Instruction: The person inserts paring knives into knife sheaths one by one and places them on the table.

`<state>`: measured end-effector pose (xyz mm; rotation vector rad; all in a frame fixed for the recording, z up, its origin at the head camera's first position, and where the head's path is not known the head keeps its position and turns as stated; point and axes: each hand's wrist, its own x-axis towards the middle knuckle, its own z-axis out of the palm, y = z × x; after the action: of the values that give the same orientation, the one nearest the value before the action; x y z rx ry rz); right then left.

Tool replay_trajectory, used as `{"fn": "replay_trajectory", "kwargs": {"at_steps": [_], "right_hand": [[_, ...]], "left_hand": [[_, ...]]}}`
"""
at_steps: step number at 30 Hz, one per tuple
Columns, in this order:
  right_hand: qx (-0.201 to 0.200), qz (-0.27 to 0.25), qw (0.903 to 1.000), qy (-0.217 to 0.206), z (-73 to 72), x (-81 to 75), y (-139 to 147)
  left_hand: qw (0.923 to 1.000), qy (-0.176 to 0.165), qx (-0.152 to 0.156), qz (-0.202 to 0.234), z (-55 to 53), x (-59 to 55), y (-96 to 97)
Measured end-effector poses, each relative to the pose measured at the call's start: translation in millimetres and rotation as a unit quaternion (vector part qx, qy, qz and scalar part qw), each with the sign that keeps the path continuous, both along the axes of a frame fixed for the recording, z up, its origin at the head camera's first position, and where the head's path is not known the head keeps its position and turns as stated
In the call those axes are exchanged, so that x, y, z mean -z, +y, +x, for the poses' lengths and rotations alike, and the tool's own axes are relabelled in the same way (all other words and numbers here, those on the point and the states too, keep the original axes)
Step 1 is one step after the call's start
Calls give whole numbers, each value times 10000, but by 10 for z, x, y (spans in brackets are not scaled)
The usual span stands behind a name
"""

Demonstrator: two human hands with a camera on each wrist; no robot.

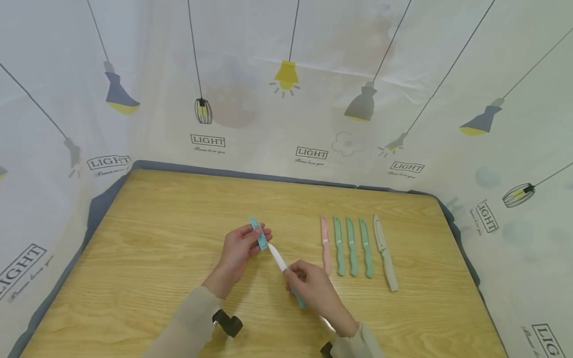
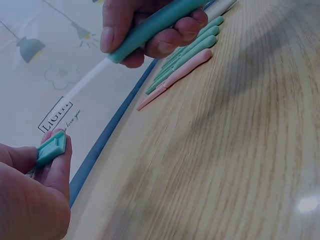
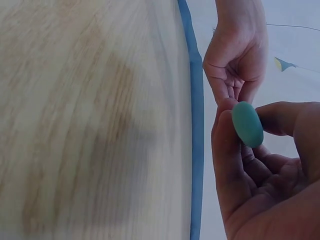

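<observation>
Between the thumb and fingers of my left hand [image 1: 236,249] is a light blue knife sheath [image 1: 262,243], its open end toward my right hand. My right hand [image 1: 315,289] grips the blue-green handle [image 2: 157,27] of a small knife, whose white blade [image 1: 278,258] is bare. In the head view the blade tip points up and left, right at the sheath's lower end. Both hands are held above the wooden table. The right wrist view shows the rounded butt of the knife handle [image 3: 247,125] pinched by thumb and fingers, with the blade hidden.
Right of my hands a row of sheathed knives lies on the wooden table [image 1: 170,214]: a pink knife [image 1: 326,251], several green knives [image 1: 352,253] and a longer off-white knife [image 1: 387,261]. A lamp-print curtain [image 1: 259,134] stands round the table's back and sides.
</observation>
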<state>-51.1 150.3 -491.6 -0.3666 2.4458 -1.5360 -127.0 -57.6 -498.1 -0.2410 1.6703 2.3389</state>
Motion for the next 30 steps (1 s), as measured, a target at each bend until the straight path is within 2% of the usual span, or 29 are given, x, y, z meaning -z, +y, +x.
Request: {"fn": "replay_trajectory", "kwargs": {"at_steps": [6, 14, 22, 30], "right_hand": [[-171, -26, 9998, -132, 10, 31, -31], [-34, 51, 9996, -258, 22, 8, -60], [76, 66, 9991, -413, 8, 29, -63], [68, -93, 9988, -474, 5, 55, -65]], "left_hand": [[9998, -40, -102, 147, 12, -25, 20], [9998, -74, -155, 90, 20, -48, 19], [9999, -11, -87, 87, 15, -39, 37], [9999, -99, -1, 79, 22, -9, 80]]}}
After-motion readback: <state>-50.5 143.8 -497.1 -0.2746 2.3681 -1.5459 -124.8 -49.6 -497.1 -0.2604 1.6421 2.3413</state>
